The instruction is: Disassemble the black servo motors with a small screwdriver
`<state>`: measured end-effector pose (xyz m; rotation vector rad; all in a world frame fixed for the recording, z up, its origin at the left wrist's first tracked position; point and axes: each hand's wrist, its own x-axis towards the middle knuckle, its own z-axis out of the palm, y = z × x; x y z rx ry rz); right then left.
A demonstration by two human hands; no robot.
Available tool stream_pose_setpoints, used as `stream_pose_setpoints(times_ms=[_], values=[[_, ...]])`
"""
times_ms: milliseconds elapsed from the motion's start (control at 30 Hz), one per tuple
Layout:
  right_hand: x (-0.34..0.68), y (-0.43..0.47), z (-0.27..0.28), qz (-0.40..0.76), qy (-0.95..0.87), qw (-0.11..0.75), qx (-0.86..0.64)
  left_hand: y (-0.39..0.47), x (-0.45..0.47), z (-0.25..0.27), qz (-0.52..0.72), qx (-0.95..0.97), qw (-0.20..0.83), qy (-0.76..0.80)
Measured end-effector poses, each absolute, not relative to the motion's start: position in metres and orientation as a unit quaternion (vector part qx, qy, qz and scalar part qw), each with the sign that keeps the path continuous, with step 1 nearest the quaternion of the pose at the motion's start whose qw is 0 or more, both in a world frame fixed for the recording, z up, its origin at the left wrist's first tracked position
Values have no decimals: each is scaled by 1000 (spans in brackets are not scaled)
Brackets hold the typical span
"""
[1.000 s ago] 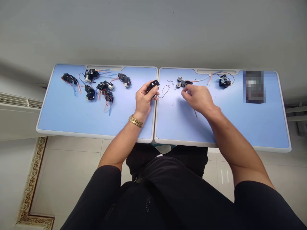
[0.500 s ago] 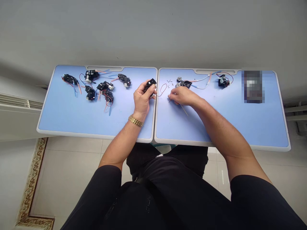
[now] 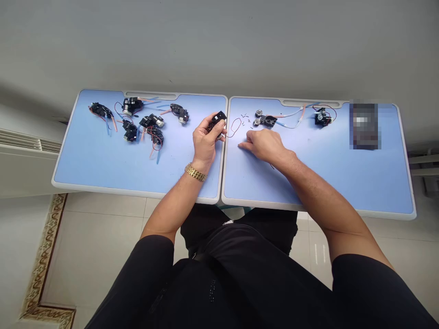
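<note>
Two blue worktops (image 3: 360, 183) are lying end to end, one under each grip. The left grip (image 3: 205, 142) is pinching hard now, thumb over fingers! The right grip (image 3: 265, 144) is bending low, fingertips reaching down at the surface; whether they're pinching anything, we're not managing to tell. Well off to the right of the right grip, a dark blurred-out item (image 3: 365, 127) is lying. Six black assemblies (image 3: 132, 106) are crowding the area left of the left grip, trailing blue and orange tubes, and another assembly (image 3: 321, 118) is resting beyond the right grip, off to its right. A gold watch (image 3: 195, 172) is circling the wrist just behind the left grip. And the black housing (image 3: 220, 117)? It's sitting inside the left grip, its upper end poking out! Just beyond the right grip, two round metallic pieces (image 3: 258, 113) are nestling beside a black part (image 3: 270, 120). Between both grips, a red wire (image 3: 235, 125) is looping, and tiny dark bits (image 3: 248, 121) are scattering beyond the right fingertips.
</note>
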<state>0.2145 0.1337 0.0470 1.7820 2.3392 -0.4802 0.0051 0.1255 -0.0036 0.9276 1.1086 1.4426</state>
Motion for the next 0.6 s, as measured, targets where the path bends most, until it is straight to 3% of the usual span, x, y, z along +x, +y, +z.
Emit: stream_pose_setpoints(times_ms=[300,433,600], values=[[218,155,45,-110,758,9,642,126,7,-6,577,427,511,472],[245,149,65,-194,704,-178,659,120,6,-4,521,508,477,494],[281,134,86,-342,630,-406,567,113,4,5,411,610,485,473]])
